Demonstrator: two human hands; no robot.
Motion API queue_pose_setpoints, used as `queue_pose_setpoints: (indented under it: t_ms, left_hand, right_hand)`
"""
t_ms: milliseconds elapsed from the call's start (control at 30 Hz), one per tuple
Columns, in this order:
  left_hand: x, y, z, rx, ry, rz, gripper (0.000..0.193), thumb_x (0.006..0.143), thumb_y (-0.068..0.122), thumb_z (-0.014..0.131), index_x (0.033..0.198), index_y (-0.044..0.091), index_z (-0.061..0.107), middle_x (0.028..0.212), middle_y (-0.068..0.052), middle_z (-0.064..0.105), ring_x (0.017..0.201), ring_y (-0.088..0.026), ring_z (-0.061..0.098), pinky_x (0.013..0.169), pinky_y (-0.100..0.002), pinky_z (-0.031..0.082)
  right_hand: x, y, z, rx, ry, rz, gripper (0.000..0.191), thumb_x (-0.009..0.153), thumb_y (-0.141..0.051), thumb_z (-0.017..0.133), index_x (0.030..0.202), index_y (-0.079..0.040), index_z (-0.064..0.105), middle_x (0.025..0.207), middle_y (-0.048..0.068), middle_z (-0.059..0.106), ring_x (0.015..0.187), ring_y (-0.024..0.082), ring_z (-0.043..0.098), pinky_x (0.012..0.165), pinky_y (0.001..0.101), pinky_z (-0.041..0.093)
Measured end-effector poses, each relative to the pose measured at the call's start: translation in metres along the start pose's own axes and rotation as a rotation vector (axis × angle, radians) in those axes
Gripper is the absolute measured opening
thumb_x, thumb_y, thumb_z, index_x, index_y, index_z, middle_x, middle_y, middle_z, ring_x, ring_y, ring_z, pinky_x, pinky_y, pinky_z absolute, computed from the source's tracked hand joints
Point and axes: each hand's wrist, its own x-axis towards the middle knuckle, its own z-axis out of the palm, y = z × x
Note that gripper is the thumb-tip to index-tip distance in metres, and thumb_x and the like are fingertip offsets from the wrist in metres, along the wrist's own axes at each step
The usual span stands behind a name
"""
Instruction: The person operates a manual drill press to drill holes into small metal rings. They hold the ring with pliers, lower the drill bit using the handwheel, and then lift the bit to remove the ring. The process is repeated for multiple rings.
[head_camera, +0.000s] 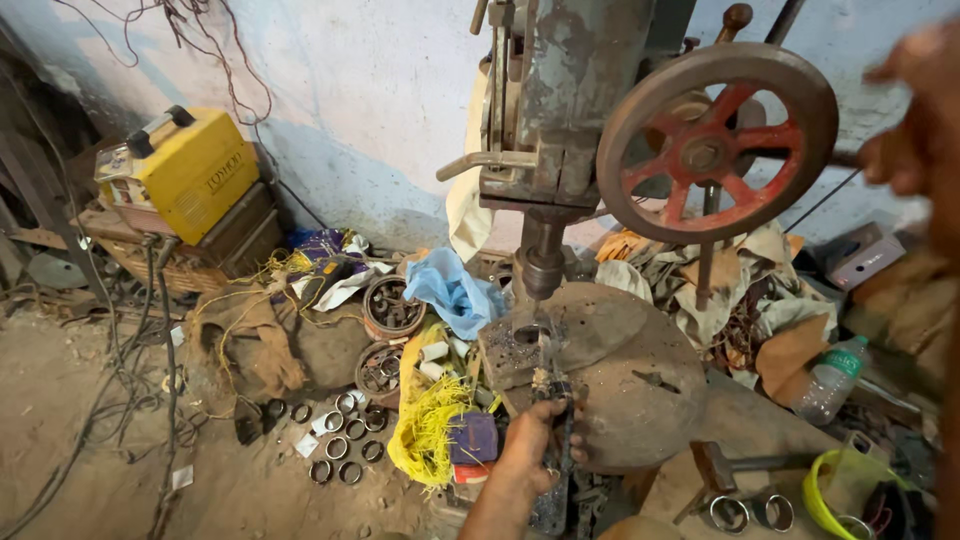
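The big drill press (560, 120) stands over its round work plate (620, 370), and the chuck (541, 268) hangs just above a small workpiece (528, 335) lying on that plate. The left hand (535, 450) is closed around a long plier-type tool (552, 420) that pinches the piece near the front edge of the plate, so the fingers are close under the bit. The risk, I think: if the bit grabs, the piece can spin out of the tool and hit the hand, esp. as I see no clamp or vise. The right hand (905, 150) is up by the spoked feed wheel (715, 140), reaching for a thin lever; it is blurred and cut at the frame edge, so I cannot tell if it grips or is open. Too much feed there could jam or snap the bit. Loose yellow fibres (430, 430) and blue cloth (455, 290) beside the plate might catch. Hard to see: the bit tip, the piece's exact shape, and the metal rings (345, 440) on the floor, partly in dirt.
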Motion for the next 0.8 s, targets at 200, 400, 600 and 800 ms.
queue_pose_setpoints:
  t_ms: [200,400,600,800]
  left_hand:
    - [-0.005,0.003,0.006,-0.034,-0.007,-0.006,0.023,0.096,0.024,0.056,0.106,0.007,0.069,0.082,-0.007,0.064,0.061,-0.019,0.054,0.051,-0.034,0.046]
    - [-0.012,0.007,0.014,-0.041,-0.014,-0.01,0.024,0.096,0.023,0.055,0.11,0.01,0.069,0.086,-0.005,0.066,0.061,-0.019,0.054,0.051,-0.034,0.046]
    - [-0.016,0.01,0.019,-0.036,-0.011,-0.012,0.024,0.096,0.023,0.055,0.112,0.011,0.069,0.085,-0.006,0.064,0.062,-0.019,0.054,0.052,-0.035,0.046]
    - [-0.016,0.01,0.022,-0.053,0.017,-0.021,0.028,0.097,0.023,0.054,0.116,0.009,0.069,0.084,-0.006,0.063,0.061,-0.018,0.053,0.05,-0.034,0.045]
  right_hand:
    - [0.052,-0.024,-0.023,-0.026,-0.73,0.419,0.056,0.102,-0.054,0.037,0.118,-0.007,0.063,0.086,0.011,0.063,0.066,0.019,0.057,0.064,0.039,0.045]
    - [0.054,-0.053,-0.025,0.179,-1.247,0.931,0.066,0.095,-0.059,0.034,0.121,-0.006,0.064,0.095,0.015,0.067,0.075,0.023,0.063,0.077,0.0461,0.049]
    - [0.046,-0.065,-0.022,0.226,-1.455,1.193,0.077,0.089,-0.065,0.031,0.124,-0.006,0.065,0.104,0.019,0.071,0.085,0.027,0.069,0.09,0.0531,0.052]
    - [0.052,-0.057,-0.023,0.212,-1.45,1.231,0.083,0.084,-0.069,0.03,0.127,-0.007,0.065,0.111,0.023,0.072,0.093,0.033,0.073,0.1,0.0609,0.052]
